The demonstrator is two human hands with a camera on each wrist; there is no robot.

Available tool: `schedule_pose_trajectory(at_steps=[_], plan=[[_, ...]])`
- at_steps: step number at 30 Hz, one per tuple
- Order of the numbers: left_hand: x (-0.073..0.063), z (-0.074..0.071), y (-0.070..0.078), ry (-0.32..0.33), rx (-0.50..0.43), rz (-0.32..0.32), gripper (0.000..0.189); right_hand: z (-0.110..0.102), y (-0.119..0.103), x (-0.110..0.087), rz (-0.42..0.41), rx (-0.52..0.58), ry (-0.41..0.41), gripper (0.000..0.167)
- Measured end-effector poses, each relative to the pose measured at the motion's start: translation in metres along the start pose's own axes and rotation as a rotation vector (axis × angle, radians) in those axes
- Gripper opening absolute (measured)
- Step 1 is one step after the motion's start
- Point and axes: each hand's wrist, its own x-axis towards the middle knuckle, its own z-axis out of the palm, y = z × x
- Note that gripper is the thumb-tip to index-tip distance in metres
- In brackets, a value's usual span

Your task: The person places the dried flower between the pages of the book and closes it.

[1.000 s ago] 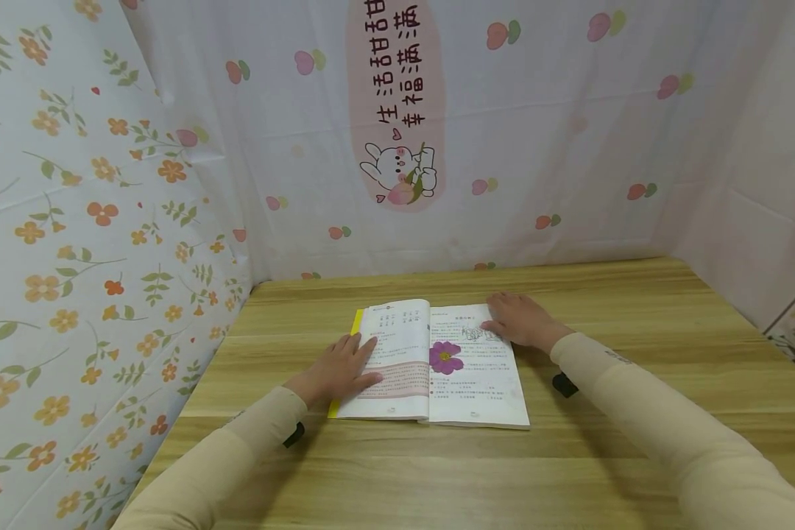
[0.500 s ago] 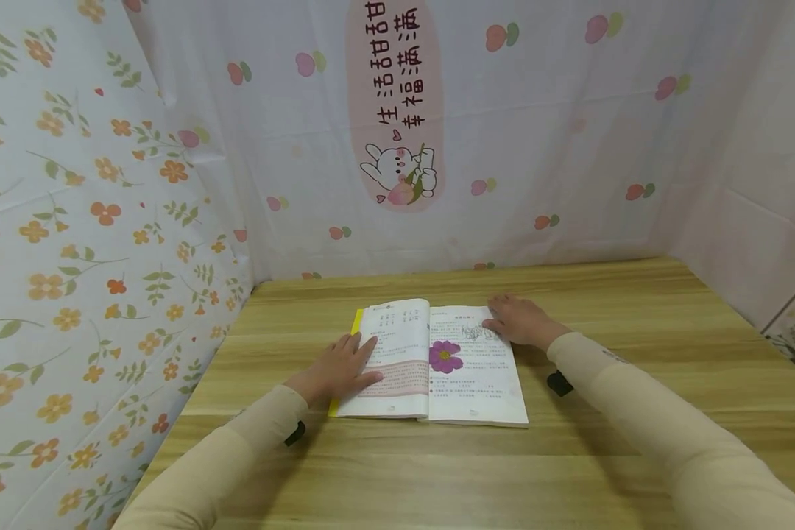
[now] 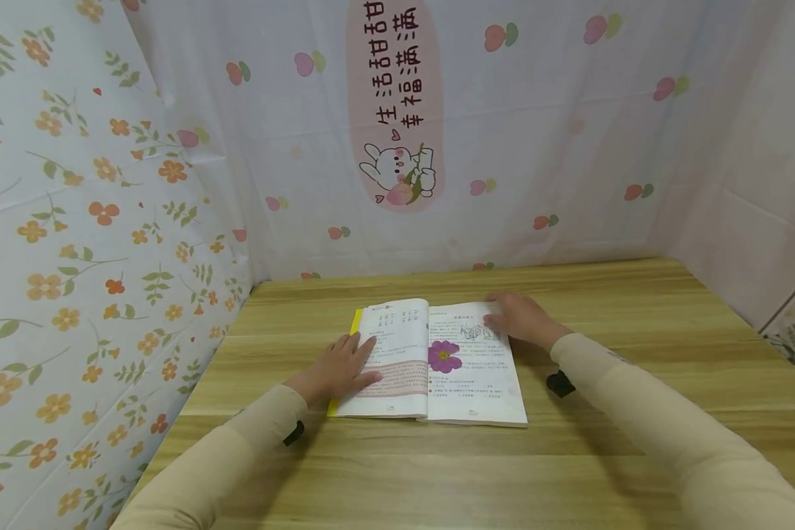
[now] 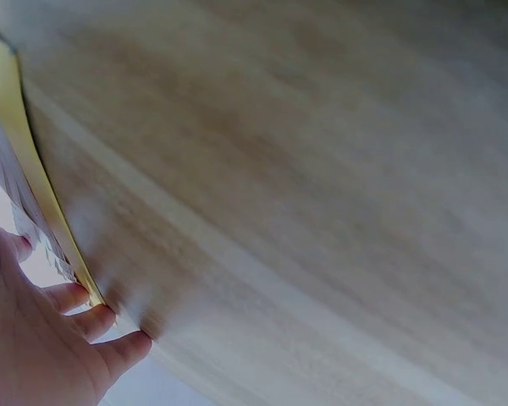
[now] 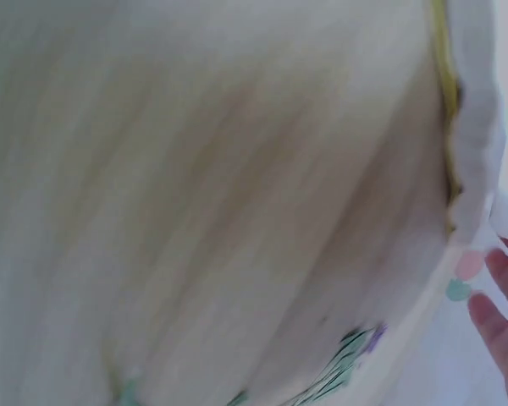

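An open book (image 3: 397, 346) with a yellow cover edge lies on the wooden table. Its right page (image 3: 483, 397) bears a purple flower (image 3: 445, 356) with a yellow centre near the fold; whether it is printed or laid on, I cannot tell. My left hand (image 3: 341, 372) rests on the left page's outer edge, fingers spread, and the left wrist view shows its fingertips (image 4: 93, 321) at the yellow cover edge. At the right page's far outer corner, my right hand (image 3: 525, 319) touches the paper. Blur hides whether its thumb and fingers pinch the page.
The wooden table (image 3: 384, 486) extends around the book. A patterned cloth (image 3: 536, 132) with writing and a cartoon rabbit hangs behind it, and a floral cloth (image 3: 106, 258) on the left. Low in the right wrist view are green, stem-like strands (image 5: 334, 376).
My right fingers have shifted slightly at the page corner, and the page's far edge there has risen a little. The left hand has stayed in place.
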Motion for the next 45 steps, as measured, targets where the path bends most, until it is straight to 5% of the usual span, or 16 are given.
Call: schedule_pose_trajectory(at_steps=[4,14,22,27,32,40,45], plan=[[0.0,0.001,-0.001,0.003,-0.003,0.004,0.078,-0.004,-0.005,-0.001,0.066,0.229,0.019,0.045],[0.001,0.001,-0.001,-0.003,0.017,-0.018,0.08,-0.019,-0.013,-0.008,0.31,0.832,-0.084,0.07],[0.0,-0.003,0.001,0.003,0.026,-0.025,0.078,-0.023,-0.026,-0.013,0.22,1.298,-0.158,0.075],[0.001,-0.004,0.001,-0.005,0.028,-0.037,0.079,-0.017,-0.047,-0.021,0.224,1.583,-0.172,0.051],[0.001,-0.003,0.001,-0.01,0.028,-0.043,0.08,-0.003,-0.067,-0.028,0.19,1.511,-0.182,0.035],[0.001,-0.003,0.001,-0.014,0.025,-0.043,0.08,0.024,-0.097,-0.039,0.189,1.22,-0.195,0.062],[0.001,-0.002,0.0,-0.029,0.031,-0.041,0.08,0.042,-0.111,-0.043,0.107,0.967,-0.175,0.074]])
